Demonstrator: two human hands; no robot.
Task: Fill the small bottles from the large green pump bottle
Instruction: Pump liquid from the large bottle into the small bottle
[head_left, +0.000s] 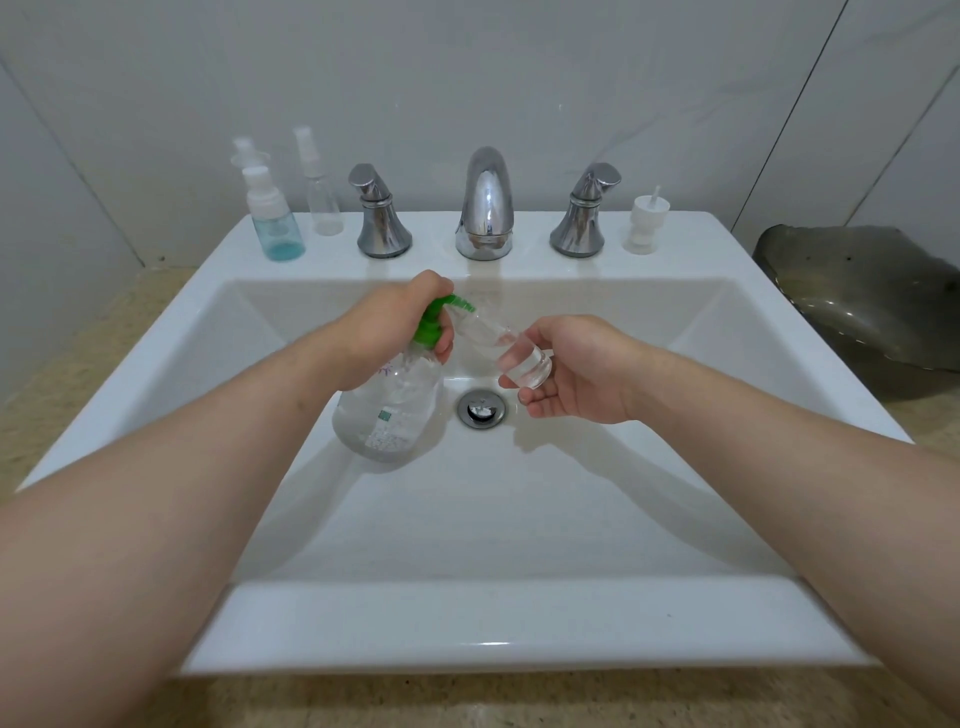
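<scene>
Currently both hands are over the sink (779, 332) basin. The left hand (387, 327) is wrapped over the green pump head of the large pump bottle (389, 410), fingers curled on top and the thumb against the green collar. That bottle has a clear body and leans back toward the person, left of the drain (480, 408); whether its base touches the basin floor cannot be told. The right hand (582, 369) holds a small clear bottle (506, 348) near its base, pinched between thumb and upper fingers, with the lower fingers loosely curled under it. The small bottle is tilted with its open mouth up against the pump nozzle, just above the drain. On the back ledge, from the left: a small spray bottle with blue liquid (275, 223), a clear spray bottle (322, 192) just beside it, the left tap handle (382, 218), the chrome spout (485, 208), the right tap handle (582, 213), and a loose white spray cap (645, 223) standing alone. A dark grey object (872, 296) lies on the speckled counter (78, 353) right of the sink; what it is cannot be told.
</scene>
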